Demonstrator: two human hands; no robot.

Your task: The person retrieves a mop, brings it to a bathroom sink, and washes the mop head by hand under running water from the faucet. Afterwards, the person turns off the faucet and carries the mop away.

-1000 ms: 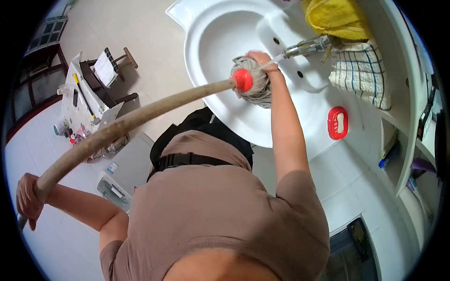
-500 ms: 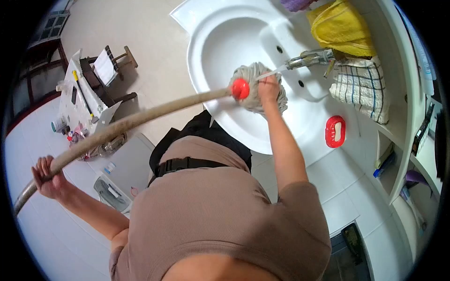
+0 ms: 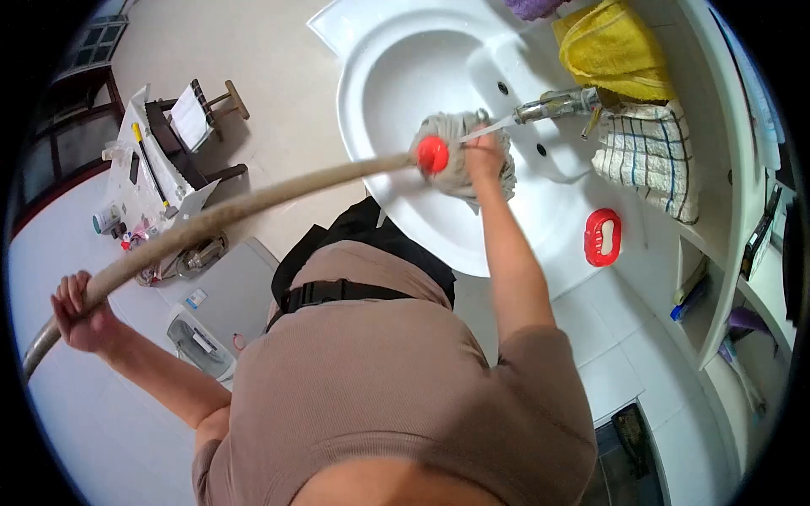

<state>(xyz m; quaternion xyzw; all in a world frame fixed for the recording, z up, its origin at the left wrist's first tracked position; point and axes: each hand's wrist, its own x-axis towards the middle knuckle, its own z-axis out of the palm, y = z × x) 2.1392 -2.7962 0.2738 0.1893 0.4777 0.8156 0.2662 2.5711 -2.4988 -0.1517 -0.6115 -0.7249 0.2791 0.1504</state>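
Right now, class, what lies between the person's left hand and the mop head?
In the head view, the long handle spans that stretch, running from the left hand to a red collar against the grey mop head.

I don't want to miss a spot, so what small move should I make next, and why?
Perhaps turn the handle slightly with your left hand: water from the faucet lands on the mop head beside your right hand, while other strands seem to lie outside the stream.
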